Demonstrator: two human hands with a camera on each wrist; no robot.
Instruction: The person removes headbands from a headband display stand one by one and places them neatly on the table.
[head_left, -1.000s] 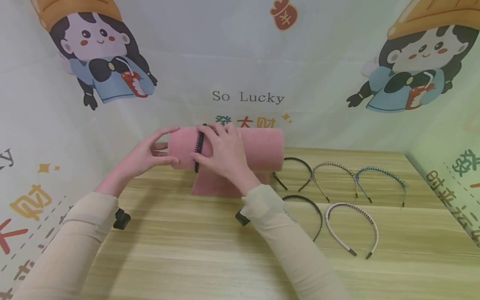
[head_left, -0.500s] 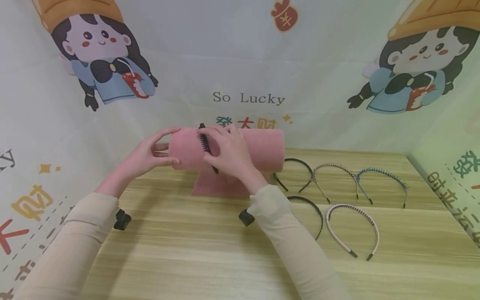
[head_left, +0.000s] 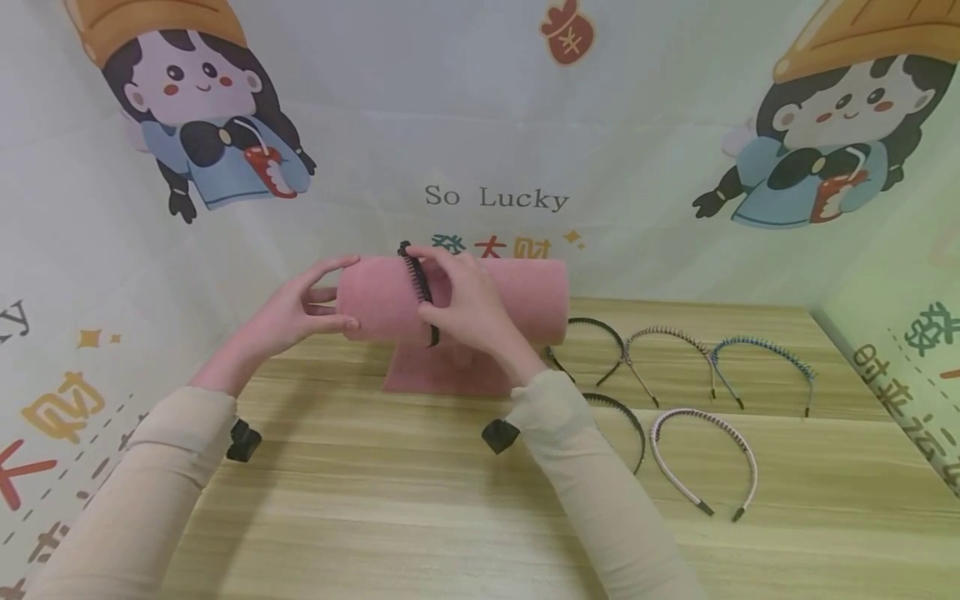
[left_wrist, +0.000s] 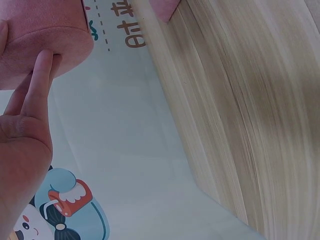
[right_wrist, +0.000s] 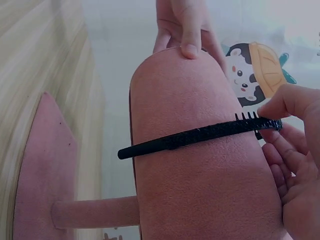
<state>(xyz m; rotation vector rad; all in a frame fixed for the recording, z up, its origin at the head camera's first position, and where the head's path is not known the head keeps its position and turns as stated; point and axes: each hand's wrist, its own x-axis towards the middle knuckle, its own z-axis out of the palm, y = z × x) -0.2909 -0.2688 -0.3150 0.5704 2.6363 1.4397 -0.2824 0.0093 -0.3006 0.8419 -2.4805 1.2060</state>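
A pink padded roll (head_left: 528, 300) lies level on a pink stand base (head_left: 416, 371). At the roll's left end, my left hand (head_left: 288, 308) grips it with thumb and forefinger; in the left wrist view other fingers (left_wrist: 40, 85) touch its round end face. A black toothed headband (head_left: 422, 287) sits across the roll, slightly slanted. My right hand (head_left: 472, 300) pinches this headband between thumb and fingers. From the right wrist view, one tip of the black headband (right_wrist: 195, 136) juts past the roll's edge, and short teeth show near my right hand (right_wrist: 295, 135).
Right of the stand, several headbands lie on the wooden table (head_left: 337, 517): a black one (head_left: 592, 320), a brownish one (head_left: 671, 330), a blue one (head_left: 765, 343), a pale pink one (head_left: 705, 412) and a dark one (head_left: 637, 425) partly behind my right sleeve. A printed cloth (head_left: 360, 125) stands behind.
My right hand and the black headband have shifted a little to the right along the roll, and the headband has tilted from near upright. The left hand stays in place.
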